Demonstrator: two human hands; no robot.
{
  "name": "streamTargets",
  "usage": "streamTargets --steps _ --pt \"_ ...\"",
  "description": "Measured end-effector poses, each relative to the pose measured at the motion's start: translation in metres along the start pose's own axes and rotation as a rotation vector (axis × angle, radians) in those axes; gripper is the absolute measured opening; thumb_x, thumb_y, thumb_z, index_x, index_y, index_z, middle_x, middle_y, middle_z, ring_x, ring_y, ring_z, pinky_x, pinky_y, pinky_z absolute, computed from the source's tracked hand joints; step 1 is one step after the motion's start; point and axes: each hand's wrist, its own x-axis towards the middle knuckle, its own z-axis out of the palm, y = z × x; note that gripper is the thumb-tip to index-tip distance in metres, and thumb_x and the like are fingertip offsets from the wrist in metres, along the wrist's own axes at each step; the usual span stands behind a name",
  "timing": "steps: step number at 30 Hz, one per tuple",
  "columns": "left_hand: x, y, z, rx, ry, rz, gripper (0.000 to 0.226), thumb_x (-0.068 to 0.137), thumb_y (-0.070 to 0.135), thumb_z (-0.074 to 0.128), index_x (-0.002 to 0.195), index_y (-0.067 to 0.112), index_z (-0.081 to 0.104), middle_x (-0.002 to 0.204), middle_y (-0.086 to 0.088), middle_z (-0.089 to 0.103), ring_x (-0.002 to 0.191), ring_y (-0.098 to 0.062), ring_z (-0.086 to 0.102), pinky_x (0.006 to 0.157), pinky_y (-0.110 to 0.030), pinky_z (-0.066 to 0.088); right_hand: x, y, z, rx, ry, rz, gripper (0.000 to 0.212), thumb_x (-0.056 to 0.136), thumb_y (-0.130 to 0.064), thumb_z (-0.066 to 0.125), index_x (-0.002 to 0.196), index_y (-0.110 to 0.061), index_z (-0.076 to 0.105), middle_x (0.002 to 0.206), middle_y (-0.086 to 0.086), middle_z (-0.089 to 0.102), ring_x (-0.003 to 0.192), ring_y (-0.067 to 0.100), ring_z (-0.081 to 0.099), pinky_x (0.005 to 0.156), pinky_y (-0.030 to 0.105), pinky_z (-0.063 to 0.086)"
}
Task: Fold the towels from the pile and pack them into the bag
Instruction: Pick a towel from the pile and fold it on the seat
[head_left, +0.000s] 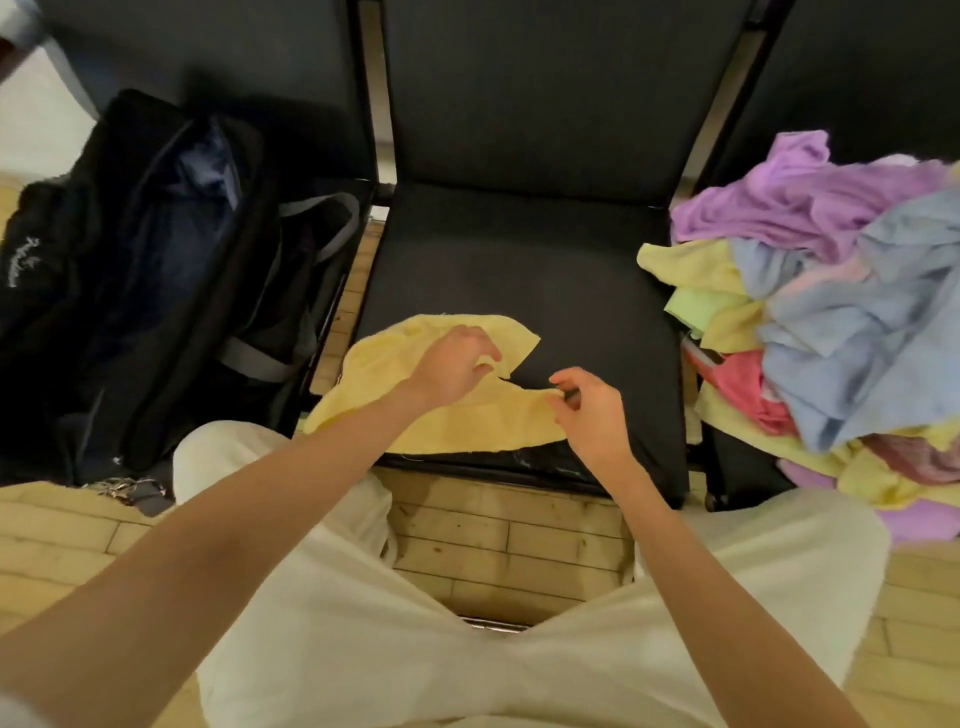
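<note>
A yellow towel (395, 374) lies crumpled on the front left part of a black chair seat (545, 270). My left hand (452, 364) is over the towel's middle with curled fingers pinching a fold of it. My right hand (587, 410) pinches the towel's right corner near the seat's front edge. An open black bag (156, 270) rests on the chair to the left, its inside dark. The pile of towels (831, 312), purple, blue, yellow, green and pink, is heaped on the chair to the right.
The three black chairs stand side by side with tall backs (545, 93). Grey bag straps (332, 218) hang toward the middle chair. My legs in light trousers (467, 649) are below, over a wooden plank floor (509, 535).
</note>
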Motion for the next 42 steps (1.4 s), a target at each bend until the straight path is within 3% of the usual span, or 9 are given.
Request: streamTargets --steps 8,13,20,24,28,30,35,39,42 --pt "0.045 -0.002 0.03 0.112 -0.22 0.008 0.034 0.086 0.023 0.067 0.119 0.016 0.065 0.122 -0.003 0.059 0.117 -0.021 0.05 0.096 -0.033 0.044 0.013 0.011 0.009 0.039 -0.02 -0.053 0.013 0.086 -0.004 0.064 0.097 -0.011 0.068 0.094 -0.001 0.066 0.08 0.005 0.057 0.075 0.01 0.046" --pt "0.044 -0.009 0.04 0.058 -0.151 -0.045 0.018 0.089 0.011 0.056 0.098 0.011 0.071 0.1 -0.003 0.069 0.095 -0.021 0.062 0.081 -0.029 0.049 0.012 0.015 0.014 0.085 -0.003 -0.081 0.014 0.085 -0.001 0.064 0.091 -0.012 0.069 0.094 -0.001 0.063 0.079 0.004 0.057 0.07 0.006 0.045" --pt "0.024 0.014 0.015 -0.738 0.126 -0.236 0.011 0.081 0.008 0.073 0.092 0.008 0.073 0.088 0.002 0.07 0.078 0.0 0.064 0.075 -0.011 0.051 0.017 0.001 0.007 0.183 -0.004 -0.098 0.018 0.085 -0.003 0.065 0.096 -0.016 0.068 0.088 -0.011 0.059 0.077 0.0 0.056 0.071 0.011 0.045" --pt "0.01 0.025 0.001 -0.834 0.119 -0.291 0.028 0.077 0.005 0.076 0.087 0.016 0.052 0.076 0.004 0.07 0.075 -0.002 0.067 0.074 -0.016 0.051 0.02 -0.013 0.003 0.242 -0.084 -0.037 0.046 0.085 -0.006 0.066 0.126 -0.017 0.048 0.082 -0.012 0.057 0.077 0.0 0.057 0.073 0.009 0.047" --pt "0.005 0.029 -0.005 -0.801 0.074 -0.263 0.036 0.08 0.002 0.073 0.086 0.017 0.04 0.077 0.002 0.069 0.079 -0.009 0.067 0.076 -0.02 0.052 0.024 -0.018 0.005 0.19 -0.083 -0.057 0.046 0.086 -0.009 0.066 0.13 -0.016 0.053 0.082 -0.009 0.059 0.075 0.003 0.057 0.076 0.013 0.049" --pt "0.002 0.03 -0.009 -0.817 0.079 -0.266 0.039 0.079 0.002 0.074 0.082 0.018 0.039 0.077 -0.001 0.07 0.079 -0.012 0.069 0.077 -0.024 0.053 0.025 -0.017 0.007 0.118 -0.054 -0.111 0.033 0.087 -0.01 0.066 0.12 -0.013 0.063 0.085 -0.005 0.059 0.074 0.007 0.057 0.077 0.02 0.052" --pt "-0.008 0.029 -0.013 -0.777 0.079 -0.324 0.033 0.075 0.013 0.08 0.085 0.015 0.049 0.087 -0.007 0.073 0.082 -0.012 0.069 0.078 -0.024 0.053 0.024 -0.018 0.011 0.053 -0.001 -0.134 0.011 0.086 -0.012 0.066 0.095 -0.012 0.072 0.083 -0.001 0.058 0.07 0.011 0.057 0.068 0.016 0.045" --pt "-0.054 -0.004 -0.016 -0.315 0.1 -0.379 0.039 0.073 0.025 0.082 0.103 0.016 0.06 0.105 0.004 0.063 0.095 -0.012 0.059 0.082 -0.026 0.048 0.022 -0.021 0.013 0.069 0.075 -0.053 0.009 0.087 -0.012 0.064 0.093 -0.011 0.071 0.087 0.002 0.06 0.073 0.013 0.057 0.072 0.021 0.047" --pt "-0.105 -0.036 -0.021 -0.002 0.15 -0.5 0.041 0.074 0.024 0.081 0.11 0.018 0.062 0.117 -0.002 0.059 0.108 -0.021 0.054 0.093 -0.037 0.045 0.019 -0.024 0.013 0.126 0.159 -0.034 0.007 0.086 -0.011 0.065 0.089 -0.01 0.071 0.084 0.001 0.06 0.074 0.015 0.059 0.074 0.026 0.049"
